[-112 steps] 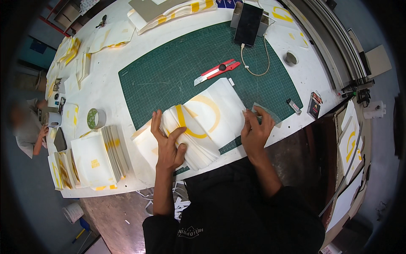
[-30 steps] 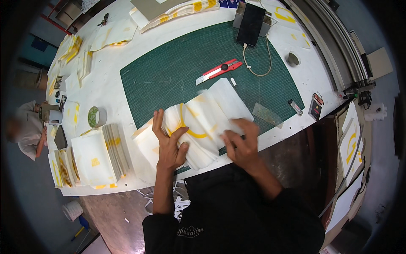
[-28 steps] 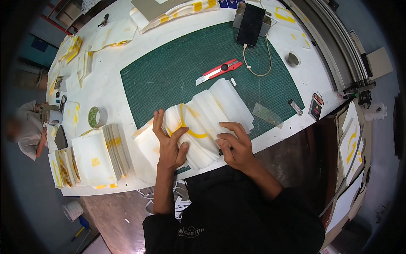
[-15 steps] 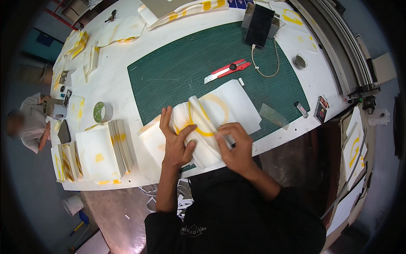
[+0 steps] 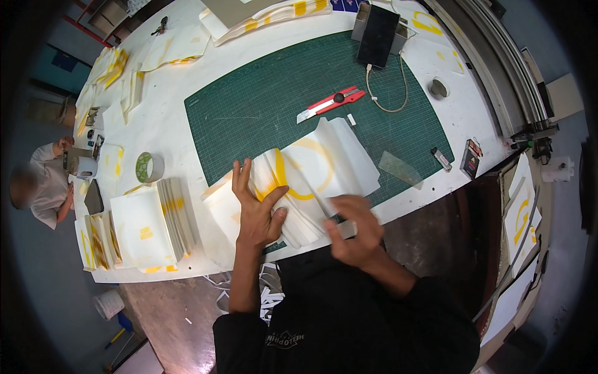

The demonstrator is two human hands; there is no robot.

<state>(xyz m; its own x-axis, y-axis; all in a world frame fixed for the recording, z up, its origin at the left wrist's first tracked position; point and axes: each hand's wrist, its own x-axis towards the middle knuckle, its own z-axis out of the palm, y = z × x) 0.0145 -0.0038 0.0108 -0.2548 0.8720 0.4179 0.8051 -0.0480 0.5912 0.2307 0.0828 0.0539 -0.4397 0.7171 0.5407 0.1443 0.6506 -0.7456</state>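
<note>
My left hand (image 5: 260,215) presses on a fanned stack of white paper sheets with yellow print (image 5: 299,215), its fingers spread. The sheets lie partly over the green cutting mat (image 5: 243,112), near the table's front edge. On the right, the top sheet (image 5: 339,153) lies opened out, showing a pale yellow ring. My right hand (image 5: 358,234) is at the near right edge of the stack, thumb apart from the forefinger. Motion smears its fingers, so any grip there is unclear. Beyond the sheets lies a red utility knife (image 5: 330,104) with its blade out.
Stacks of folded printed sheets (image 5: 146,227) stand at left, beside a tape roll (image 5: 149,167). A phone (image 5: 378,37) with a cable leans on a grey stand at the back. A small box (image 5: 471,159) lies at right. Another person (image 5: 47,181) is at the far left.
The raised, curled sheet has been turned over to the right and lies flatter. My right hand has shifted slightly right and nearer me. My left hand stays on the stack.
</note>
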